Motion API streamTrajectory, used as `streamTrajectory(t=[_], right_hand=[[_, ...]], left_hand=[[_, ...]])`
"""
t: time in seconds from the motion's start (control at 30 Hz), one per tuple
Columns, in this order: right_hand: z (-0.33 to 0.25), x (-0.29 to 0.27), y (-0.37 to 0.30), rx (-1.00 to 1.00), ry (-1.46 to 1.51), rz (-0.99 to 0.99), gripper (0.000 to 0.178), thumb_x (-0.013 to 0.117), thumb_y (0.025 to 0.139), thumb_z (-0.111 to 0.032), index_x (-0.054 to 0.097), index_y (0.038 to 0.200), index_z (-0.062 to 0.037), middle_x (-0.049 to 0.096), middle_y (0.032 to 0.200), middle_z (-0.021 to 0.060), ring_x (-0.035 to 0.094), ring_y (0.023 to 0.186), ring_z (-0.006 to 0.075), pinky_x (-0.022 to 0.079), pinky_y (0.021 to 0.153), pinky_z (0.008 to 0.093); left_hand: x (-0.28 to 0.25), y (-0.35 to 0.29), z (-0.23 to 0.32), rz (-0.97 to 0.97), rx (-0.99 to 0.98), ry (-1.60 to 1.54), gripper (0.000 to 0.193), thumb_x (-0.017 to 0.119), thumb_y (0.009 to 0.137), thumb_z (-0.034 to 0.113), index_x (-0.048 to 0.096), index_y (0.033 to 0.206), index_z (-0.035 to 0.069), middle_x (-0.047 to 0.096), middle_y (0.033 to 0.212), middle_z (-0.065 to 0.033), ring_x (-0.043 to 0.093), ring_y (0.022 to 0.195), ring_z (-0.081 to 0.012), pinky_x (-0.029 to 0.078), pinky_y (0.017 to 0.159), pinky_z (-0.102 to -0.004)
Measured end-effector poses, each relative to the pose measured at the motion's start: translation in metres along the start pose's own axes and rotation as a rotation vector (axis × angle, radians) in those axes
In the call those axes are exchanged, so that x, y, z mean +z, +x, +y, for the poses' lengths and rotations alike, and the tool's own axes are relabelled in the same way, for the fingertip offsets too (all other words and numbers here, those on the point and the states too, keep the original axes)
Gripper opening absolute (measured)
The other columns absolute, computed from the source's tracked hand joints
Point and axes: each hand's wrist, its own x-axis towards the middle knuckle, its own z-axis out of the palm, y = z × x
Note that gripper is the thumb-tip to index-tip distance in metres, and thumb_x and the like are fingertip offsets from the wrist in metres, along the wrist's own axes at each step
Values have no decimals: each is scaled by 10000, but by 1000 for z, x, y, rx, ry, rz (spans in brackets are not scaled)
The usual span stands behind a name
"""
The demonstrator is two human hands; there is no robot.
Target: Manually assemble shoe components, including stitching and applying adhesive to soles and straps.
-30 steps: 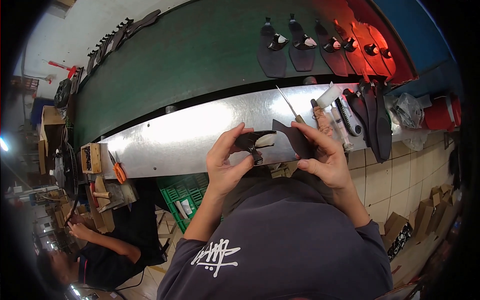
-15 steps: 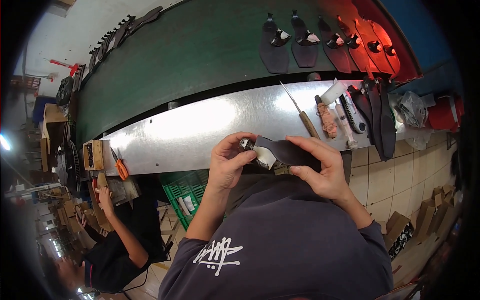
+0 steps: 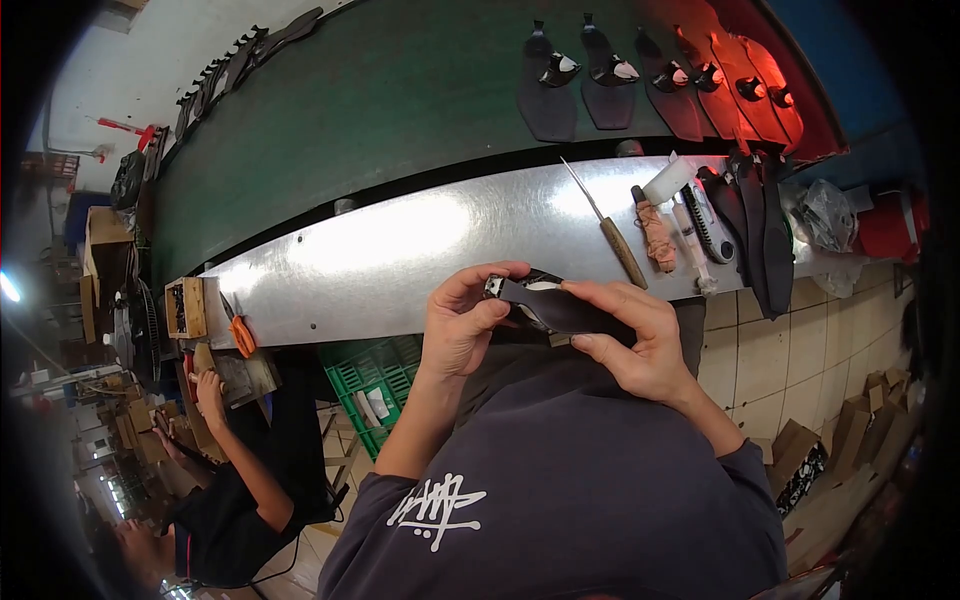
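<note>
Close in front of me, I hold a dark, curved shoe sole between both hands. My left hand is closed round its narrow end, with thumb and fingers on a glossy black-and-white piece there. My right hand pinches the other part of the sole, fingers on top and thumb along the near edge. A pale patch shows on the piece between the hands; its underside is hidden. Beyond my right hand, a wooden-handled awl lies on the metal ledge.
Several dark soles with straps lie on the green conveyor belt, some under red light. A wrapped tool, a syringe and more soles lie at right. Orange-handled pliers and a small wooden box sit left, near a co-worker.
The sole has been tilted between my hands, so less of its pale patch shows. My right fingers have shifted slightly left along it.
</note>
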Motion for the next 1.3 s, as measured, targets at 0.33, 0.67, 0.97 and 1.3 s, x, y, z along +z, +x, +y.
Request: streamTrajectory(t=[0.33, 0.67, 0.97, 1.3], right_hand=[[1, -2, 2, 5, -18, -8, 471, 699, 735, 12, 621, 1199, 7, 661, 904, 150, 631, 783, 231, 490, 713, 298], [-2, -2, 0, 22, -40, 6, 459, 671, 753, 18, 620, 1209, -5, 638, 885, 138, 614, 750, 225, 484, 693, 293], [-8, -4, 2, -16, -127, -10, 442, 677, 744, 4, 636, 1183, -23, 632, 875, 124, 613, 736, 239, 490, 668, 311], [-12, -9, 6, -40, -222, -79, 452, 696, 730, -10, 643, 1178, -31, 645, 894, 133, 618, 743, 255, 484, 662, 321]], left_hand=[[0, 2, -1, 18, 13, 40, 321, 679, 791, -50, 645, 1106, -3, 621, 1185, -193, 643, 1018, -235, 594, 798, -331], [4, 0, -2, 65, 44, 91, 313, 672, 789, -55, 650, 1098, -9, 629, 1173, -192, 649, 986, -201, 584, 774, -287], [1, 0, -4, -26, 205, 235, 342, 688, 758, -65, 656, 1096, -20, 613, 1187, -229, 608, 1077, -247, 542, 832, -297], [-2, -1, 0, -103, 285, 451, 364, 669, 730, -112, 691, 1082, -22, 617, 1185, -256, 613, 1099, -287, 500, 899, -323]])
